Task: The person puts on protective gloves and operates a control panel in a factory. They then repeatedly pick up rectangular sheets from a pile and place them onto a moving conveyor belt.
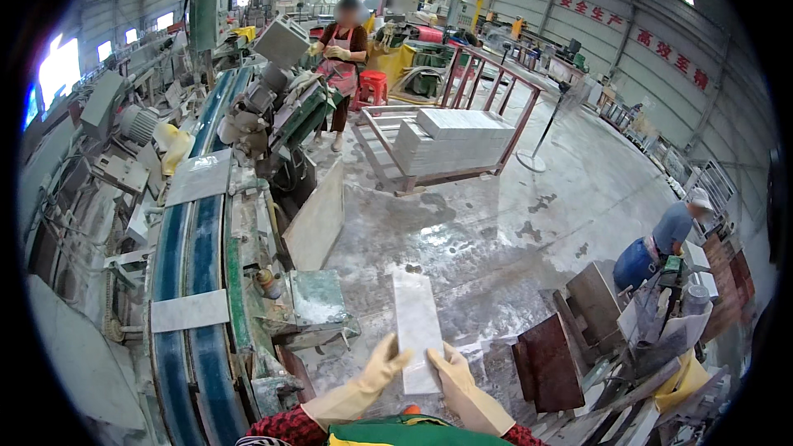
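Observation:
A long pale stone tile (418, 326) is held out in front of my body over the wet floor, its far end pointing away from me. My left hand (382, 366), in a cream rubber glove, grips its left edge near the close end. On the opposite edge, my right hand (453, 372), gloved the same way, has its thumb on the face and its fingers mostly hidden. To my left, a similar stone tile (190, 311) lies across the blue belts of a conveyor (170, 355). A larger stone slab (201, 177) rests on it farther along.
A metal rack (410, 190) with stacked stone blocks stands ahead. Stone slabs (549, 363) lean at the right, and one pale slab (317, 219) leans beside the machine. A person in a pink apron (339, 66) stands ahead; another person (671, 231) bends at the far right.

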A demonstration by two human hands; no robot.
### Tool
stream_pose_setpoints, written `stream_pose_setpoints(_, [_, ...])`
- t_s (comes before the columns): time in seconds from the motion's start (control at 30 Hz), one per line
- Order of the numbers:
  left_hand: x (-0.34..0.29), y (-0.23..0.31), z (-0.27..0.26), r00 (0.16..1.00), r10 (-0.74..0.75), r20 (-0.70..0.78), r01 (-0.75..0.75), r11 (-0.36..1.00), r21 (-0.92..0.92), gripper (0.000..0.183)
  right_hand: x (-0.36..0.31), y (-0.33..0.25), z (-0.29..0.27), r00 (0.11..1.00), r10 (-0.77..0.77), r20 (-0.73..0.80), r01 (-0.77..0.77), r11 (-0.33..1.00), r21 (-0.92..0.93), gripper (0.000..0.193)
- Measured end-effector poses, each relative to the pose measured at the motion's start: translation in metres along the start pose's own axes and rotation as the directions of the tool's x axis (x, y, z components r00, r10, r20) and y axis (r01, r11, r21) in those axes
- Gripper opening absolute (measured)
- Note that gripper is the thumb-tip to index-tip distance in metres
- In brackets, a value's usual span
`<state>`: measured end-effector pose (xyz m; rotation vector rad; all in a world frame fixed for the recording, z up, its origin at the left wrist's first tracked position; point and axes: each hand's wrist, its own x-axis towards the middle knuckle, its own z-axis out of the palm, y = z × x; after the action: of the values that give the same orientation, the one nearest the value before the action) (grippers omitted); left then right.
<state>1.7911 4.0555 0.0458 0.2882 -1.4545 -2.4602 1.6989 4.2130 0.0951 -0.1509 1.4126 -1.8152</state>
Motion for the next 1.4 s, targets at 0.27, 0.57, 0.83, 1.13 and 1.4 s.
stream_pose_setpoints(0.27, [-0.055,0.062,-0.037,0.956,-0.232,0.179,0.23,0.973,0.033,0.071,0.032,0.013,0.024,0.998,-0.021,0.056,0.026,0.995,-0.098,0.044])
stream_pose_setpoints(0.57, [-0.122,0.103,-0.13,0.782,0.212,-0.586,-0.463,0.828,-0.318,0.046,0.045,-0.073,0.21,0.654,0.219,0.724,0.734,0.052,-0.678,0.067])
stream_pose_setpoints(0.83, [-0.245,0.119,-0.219,0.42,0.339,-0.842,-0.692,0.72,-0.056,0.042,0.041,-0.157,0.26,0.587,-0.242,0.773,0.791,0.375,-0.483,0.06])
stream_pose_setpoints(1.13, [-0.291,0.051,-0.272,0.1,-0.049,-0.994,-0.735,0.67,-0.107,0.038,0.063,0.027,0.122,0.828,0.348,0.439,0.056,0.728,-0.683,0.056])
stream_pose_setpoints(1.4, [-0.277,0.051,-0.304,0.063,-0.013,-0.998,-0.736,0.674,-0.055,0.042,0.059,0.061,0.1,0.903,0.316,0.29,0.02,0.645,-0.764,0.052])
